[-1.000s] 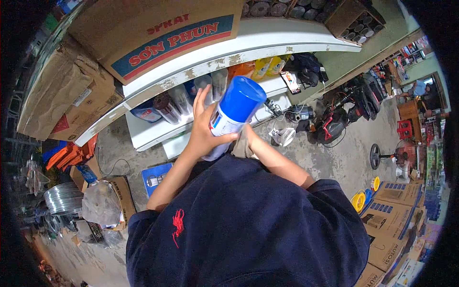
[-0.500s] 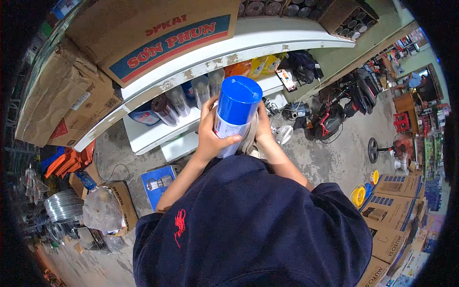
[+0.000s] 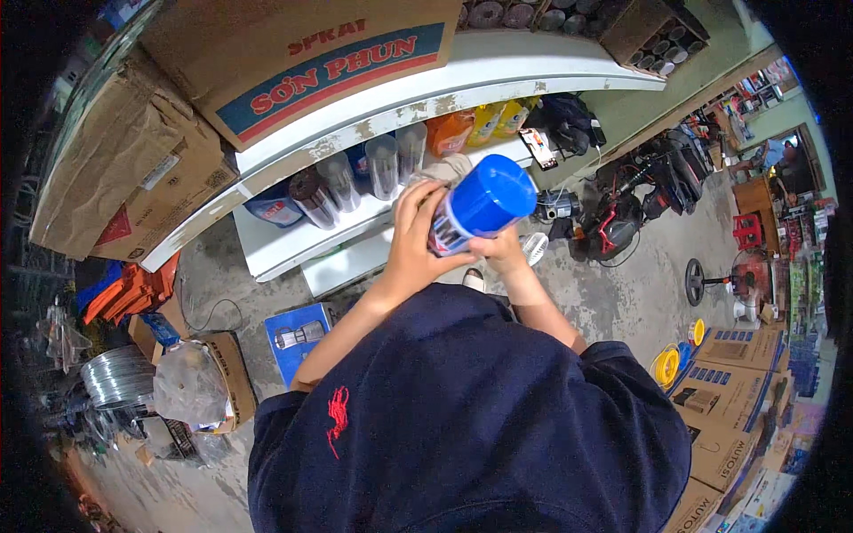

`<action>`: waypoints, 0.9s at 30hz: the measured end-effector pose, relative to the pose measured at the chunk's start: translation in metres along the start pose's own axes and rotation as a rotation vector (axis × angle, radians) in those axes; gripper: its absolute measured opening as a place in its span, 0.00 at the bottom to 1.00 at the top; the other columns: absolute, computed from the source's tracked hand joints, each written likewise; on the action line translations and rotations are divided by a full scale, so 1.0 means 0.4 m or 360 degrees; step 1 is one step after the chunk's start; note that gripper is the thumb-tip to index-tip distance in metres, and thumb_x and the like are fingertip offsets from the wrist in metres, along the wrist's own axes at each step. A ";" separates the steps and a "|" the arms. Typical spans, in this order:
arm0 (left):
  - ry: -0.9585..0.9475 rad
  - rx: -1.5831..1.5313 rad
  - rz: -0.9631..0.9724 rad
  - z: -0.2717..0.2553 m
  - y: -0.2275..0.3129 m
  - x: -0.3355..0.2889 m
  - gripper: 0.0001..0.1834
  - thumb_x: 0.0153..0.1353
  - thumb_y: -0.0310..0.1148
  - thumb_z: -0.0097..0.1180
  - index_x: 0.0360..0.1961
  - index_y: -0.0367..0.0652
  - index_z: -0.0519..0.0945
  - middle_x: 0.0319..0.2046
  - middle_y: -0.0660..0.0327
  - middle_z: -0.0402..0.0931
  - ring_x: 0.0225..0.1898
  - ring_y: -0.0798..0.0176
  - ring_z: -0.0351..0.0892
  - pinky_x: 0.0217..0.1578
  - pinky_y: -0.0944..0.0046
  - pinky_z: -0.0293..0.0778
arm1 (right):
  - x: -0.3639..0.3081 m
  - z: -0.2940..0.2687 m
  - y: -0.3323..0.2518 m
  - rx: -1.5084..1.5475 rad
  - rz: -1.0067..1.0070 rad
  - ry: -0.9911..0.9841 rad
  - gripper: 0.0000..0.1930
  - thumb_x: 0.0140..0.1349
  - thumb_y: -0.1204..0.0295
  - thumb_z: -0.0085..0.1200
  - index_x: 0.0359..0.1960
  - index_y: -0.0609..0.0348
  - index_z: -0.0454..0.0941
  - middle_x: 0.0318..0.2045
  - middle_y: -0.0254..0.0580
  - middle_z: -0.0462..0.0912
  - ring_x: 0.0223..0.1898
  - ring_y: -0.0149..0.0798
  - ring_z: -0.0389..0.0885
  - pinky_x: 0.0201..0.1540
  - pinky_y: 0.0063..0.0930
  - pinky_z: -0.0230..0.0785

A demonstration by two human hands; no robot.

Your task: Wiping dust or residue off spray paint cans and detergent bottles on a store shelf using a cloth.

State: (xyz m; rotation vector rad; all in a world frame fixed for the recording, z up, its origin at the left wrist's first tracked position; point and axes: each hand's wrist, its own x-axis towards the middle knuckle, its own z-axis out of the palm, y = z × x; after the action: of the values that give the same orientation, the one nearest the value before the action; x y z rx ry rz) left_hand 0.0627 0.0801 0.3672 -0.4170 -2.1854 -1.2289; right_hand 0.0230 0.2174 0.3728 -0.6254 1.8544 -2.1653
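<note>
A spray can (image 3: 451, 229) with a blue cap (image 3: 498, 194) is held up in front of my chest, its cap leaning to the right. My left hand (image 3: 413, 238) is closed round the can's body, its thumb along the near side. Closed against the can just below the cap is my right hand (image 3: 502, 251), with its far fingers hidden. A beige cloth (image 3: 451, 169) shows beyond the can, beside my left fingertips; which hand holds it cannot be made out.
A white shelf (image 3: 275, 253) ahead bears clear cylinders (image 3: 382, 167), coloured bottles (image 3: 451, 133) and a phone (image 3: 538, 148). Large cardboard boxes (image 3: 178, 89) sit above it. A blue box (image 3: 298, 340) and a wire coil (image 3: 117, 380) lie left; cartons (image 3: 724, 391) stand right, with a motorbike (image 3: 622, 213) beyond.
The can has shifted right and tilted, its cap now leaning right. The cloth moved from the can's right side to beyond its left. My right hand now shows its thumb below the cap.
</note>
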 end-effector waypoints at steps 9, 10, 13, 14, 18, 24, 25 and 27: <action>-0.0743 -0.1168 -0.0888 -0.007 -0.184 0.009 0.30 0.54 0.47 0.39 0.52 0.37 0.56 0.54 0.53 0.51 0.55 0.62 0.50 0.53 0.67 0.45 | 0.019 -0.049 -0.028 -0.0203 0.0113 -0.0741 0.41 0.24 0.62 0.63 0.46 0.62 0.60 0.40 0.41 0.69 0.43 0.34 0.66 0.47 0.27 0.57; -0.0747 -0.1172 -0.0886 -0.006 -0.171 0.016 0.30 0.54 0.47 0.39 0.52 0.37 0.56 0.54 0.53 0.51 0.55 0.62 0.50 0.53 0.67 0.45 | 0.017 -0.056 -0.019 -0.0140 0.0190 -0.0598 0.40 0.24 0.62 0.63 0.45 0.62 0.61 0.40 0.41 0.69 0.42 0.34 0.66 0.47 0.26 0.57; -0.0752 -0.1077 -0.1229 0.006 -0.134 0.021 0.27 0.56 0.46 0.37 0.46 0.32 0.64 0.47 0.52 0.62 0.50 0.63 0.58 0.51 0.69 0.50 | 0.004 -0.047 -0.015 -0.0062 0.0291 -0.0443 0.38 0.28 0.63 0.63 0.45 0.62 0.61 0.40 0.40 0.69 0.42 0.33 0.66 0.46 0.26 0.57; -0.0751 -0.1077 -0.1230 0.014 -0.144 0.009 0.27 0.56 0.46 0.37 0.46 0.32 0.64 0.47 0.52 0.62 0.50 0.63 0.58 0.51 0.69 0.50 | -0.001 -0.042 -0.012 -0.0037 0.0358 -0.0343 0.37 0.29 0.64 0.62 0.45 0.62 0.61 0.40 0.41 0.69 0.42 0.33 0.66 0.46 0.27 0.57; -0.0514 -0.0648 -0.1182 0.027 -0.128 -0.016 0.20 0.57 0.42 0.38 0.37 0.33 0.71 0.33 0.58 0.72 0.34 0.69 0.67 0.39 0.70 0.61 | -0.010 -0.040 0.035 -0.0800 -0.0038 -0.0198 0.36 0.30 0.62 0.63 0.45 0.62 0.61 0.40 0.41 0.70 0.42 0.34 0.67 0.47 0.27 0.57; -0.0216 -0.1068 -0.1086 0.077 -0.064 -0.039 0.22 0.56 0.43 0.40 0.46 0.39 0.65 0.40 0.56 0.67 0.42 0.67 0.64 0.45 0.68 0.58 | -0.010 -0.053 0.044 -0.0467 -0.0223 0.0367 0.29 0.34 0.66 0.61 0.41 0.62 0.63 0.34 0.38 0.71 0.35 0.32 0.70 0.40 0.25 0.61; -0.0254 -0.1091 -0.0856 0.092 -0.061 -0.041 0.22 0.56 0.43 0.39 0.47 0.40 0.64 0.46 0.52 0.61 0.48 0.60 0.60 0.48 0.65 0.54 | -0.006 -0.061 0.028 -0.0282 -0.0089 0.0454 0.27 0.35 0.67 0.60 0.40 0.61 0.64 0.33 0.37 0.71 0.34 0.31 0.70 0.39 0.24 0.61; -0.0252 -0.0663 -0.0472 0.113 -0.043 -0.064 0.21 0.55 0.42 0.40 0.46 0.39 0.64 0.52 0.50 0.50 0.53 0.54 0.53 0.49 0.63 0.52 | -0.001 -0.063 0.026 -0.0097 0.0053 0.0530 0.25 0.36 0.68 0.59 0.38 0.60 0.64 0.32 0.36 0.71 0.32 0.29 0.69 0.38 0.23 0.61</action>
State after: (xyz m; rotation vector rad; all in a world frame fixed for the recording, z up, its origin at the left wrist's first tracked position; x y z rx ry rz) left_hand 0.0582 0.1100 0.3216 -0.3730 -2.1709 -1.8858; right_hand 0.0107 0.2380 0.3599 -0.2516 2.0800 -2.3123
